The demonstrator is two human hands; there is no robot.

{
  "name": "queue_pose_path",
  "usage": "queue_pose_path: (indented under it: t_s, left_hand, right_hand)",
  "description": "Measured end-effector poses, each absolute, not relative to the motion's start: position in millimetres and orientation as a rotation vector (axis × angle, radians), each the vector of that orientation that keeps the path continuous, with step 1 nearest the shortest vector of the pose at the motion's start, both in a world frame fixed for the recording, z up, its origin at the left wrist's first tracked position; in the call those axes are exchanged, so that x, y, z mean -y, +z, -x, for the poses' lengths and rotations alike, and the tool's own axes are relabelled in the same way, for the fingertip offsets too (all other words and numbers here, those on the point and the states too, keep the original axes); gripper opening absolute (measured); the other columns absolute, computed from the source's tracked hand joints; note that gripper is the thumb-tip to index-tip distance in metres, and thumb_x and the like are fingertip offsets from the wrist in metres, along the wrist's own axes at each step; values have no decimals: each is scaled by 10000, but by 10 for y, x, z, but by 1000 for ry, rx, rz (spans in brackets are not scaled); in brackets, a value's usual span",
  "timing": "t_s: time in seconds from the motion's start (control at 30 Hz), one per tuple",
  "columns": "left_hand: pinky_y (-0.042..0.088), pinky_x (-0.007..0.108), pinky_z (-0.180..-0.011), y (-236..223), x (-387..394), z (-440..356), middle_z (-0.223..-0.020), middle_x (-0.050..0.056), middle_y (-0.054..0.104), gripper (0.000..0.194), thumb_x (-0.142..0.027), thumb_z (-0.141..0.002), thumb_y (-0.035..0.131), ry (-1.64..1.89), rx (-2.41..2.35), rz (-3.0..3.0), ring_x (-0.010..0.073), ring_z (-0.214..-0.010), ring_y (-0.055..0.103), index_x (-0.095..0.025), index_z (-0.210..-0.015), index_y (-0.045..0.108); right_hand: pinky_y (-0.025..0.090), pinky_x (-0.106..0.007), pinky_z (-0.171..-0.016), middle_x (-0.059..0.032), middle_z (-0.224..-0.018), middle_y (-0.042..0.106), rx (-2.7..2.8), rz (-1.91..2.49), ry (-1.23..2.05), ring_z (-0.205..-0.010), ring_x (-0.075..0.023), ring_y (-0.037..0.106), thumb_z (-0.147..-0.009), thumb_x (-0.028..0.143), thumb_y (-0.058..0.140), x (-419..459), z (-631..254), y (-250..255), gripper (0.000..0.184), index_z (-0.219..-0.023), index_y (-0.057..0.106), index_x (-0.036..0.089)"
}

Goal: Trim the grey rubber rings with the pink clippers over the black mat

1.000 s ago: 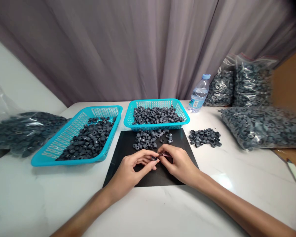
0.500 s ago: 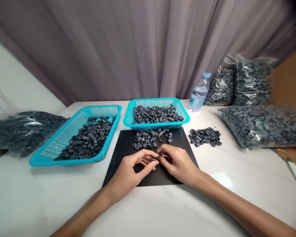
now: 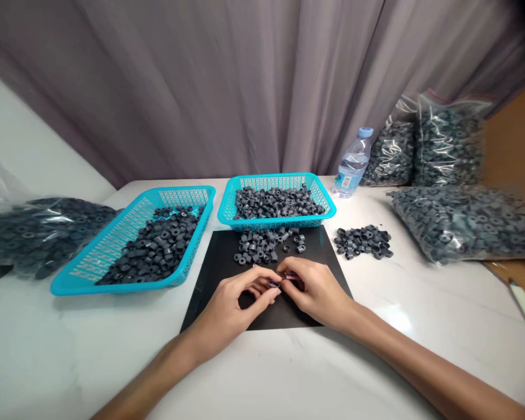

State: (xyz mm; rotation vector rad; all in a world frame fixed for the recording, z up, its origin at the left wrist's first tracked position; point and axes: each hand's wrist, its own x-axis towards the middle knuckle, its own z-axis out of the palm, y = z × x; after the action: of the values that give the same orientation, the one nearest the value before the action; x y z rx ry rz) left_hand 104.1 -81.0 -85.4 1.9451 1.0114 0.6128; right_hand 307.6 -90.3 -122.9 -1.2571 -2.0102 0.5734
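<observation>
Over the black mat (image 3: 201,291), my left hand (image 3: 240,294) pinches a small dark grey ring-shaped part (image 3: 273,284) between thumb and fingertips. My right hand (image 3: 315,289) is closed close beside it, its thumb and forefinger touching or nearly touching the part. A thin pinkish object (image 3: 291,276) shows inside the right hand's grip; its kind is hidden by the fingers. Just beyond the hands, a pile of similar grey parts (image 3: 258,245) lies on the mat's far end.
Blue baskets of grey parts stand at the left (image 3: 131,287) and at the back (image 3: 280,221). Right of the mat lies a loose heap of parts (image 3: 363,242). A water bottle (image 3: 351,166) and filled plastic bags (image 3: 464,224) stand behind it; another bag (image 3: 48,227) lies far left.
The ring-shaped part has turned slightly in my left fingertips. Both hands stay in nearly the same place, still closed.
</observation>
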Motion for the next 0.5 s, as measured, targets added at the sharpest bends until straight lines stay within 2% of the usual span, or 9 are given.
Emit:
queue_pose_path:
  t_s: [0.5]
  left_hand:
    - [528, 233, -777, -864, 799, -1025, -927, -29, 742, 149, -307, -948, 636, 585, -999, -1940, 130, -841, 703, -248, -1071, 695]
  right_hand:
    - [374, -250, -658, -6, -842, 691, 2002, 1257, 580, -727, -157, 609, -895, 114, 561, 911, -3079, -1236, 113, -919, 608, 214]
